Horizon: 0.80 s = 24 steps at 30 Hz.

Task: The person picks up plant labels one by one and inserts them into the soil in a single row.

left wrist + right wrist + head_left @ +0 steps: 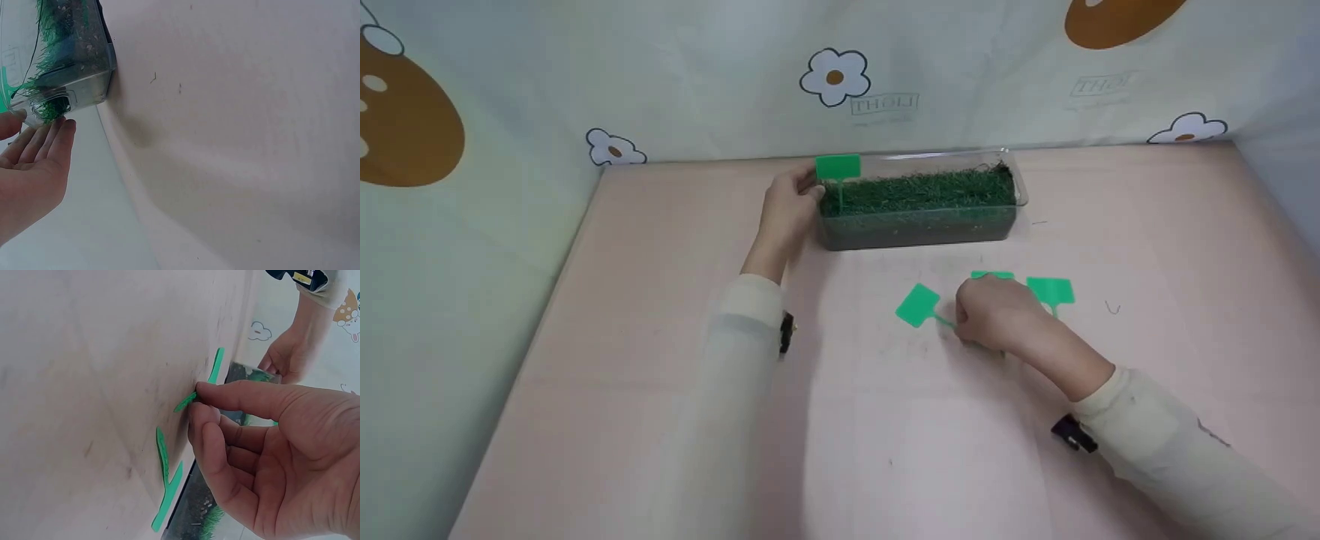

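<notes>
My left hand (790, 212) grips the left end of a clear plastic planter box (915, 232), its thumb at the rim and fingers against the end wall. Green turf (922, 191) on dark soil fills the box. A green plant label (838, 166) stands upright in the turf beside that hand. Lower right, my right hand (1001, 311) pinches the stem of another plant label (184, 403) between thumb and forefinger, close over the table. Its green head (992, 275) shows just past the knuckles. One label (917, 305) lies left of this hand, another (1050, 291) to its right.
A pale pink cloth covers the table (645, 360). Small dark bits, such as a thin curved strand (1113, 308), lie scattered on it. Behind the box rises a light curtain (712, 82) with flower prints. Dark wrist devices (1072, 433) sit at both sleeves.
</notes>
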Motion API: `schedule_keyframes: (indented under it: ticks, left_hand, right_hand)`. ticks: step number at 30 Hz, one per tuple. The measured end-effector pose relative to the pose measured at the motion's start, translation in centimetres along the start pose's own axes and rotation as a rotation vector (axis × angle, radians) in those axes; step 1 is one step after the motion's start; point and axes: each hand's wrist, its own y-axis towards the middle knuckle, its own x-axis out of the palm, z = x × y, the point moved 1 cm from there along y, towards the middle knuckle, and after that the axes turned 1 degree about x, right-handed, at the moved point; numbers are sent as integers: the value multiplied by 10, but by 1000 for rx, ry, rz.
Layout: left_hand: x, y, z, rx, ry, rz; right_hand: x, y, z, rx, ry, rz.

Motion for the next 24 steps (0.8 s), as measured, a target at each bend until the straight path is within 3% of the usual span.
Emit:
schedule_keyframes:
  ticks: [8, 17, 24]
  left_hand:
    - [0, 0, 0, 2, 20, 5]
    - [0, 0, 1, 0, 9, 8]
    - [0, -1, 1, 9, 14, 8]
  right_hand:
    - [1, 1, 0, 10, 13, -38]
    - [-2, 0, 3, -38, 17, 32]
    - [-4, -2, 4, -83, 69, 35]
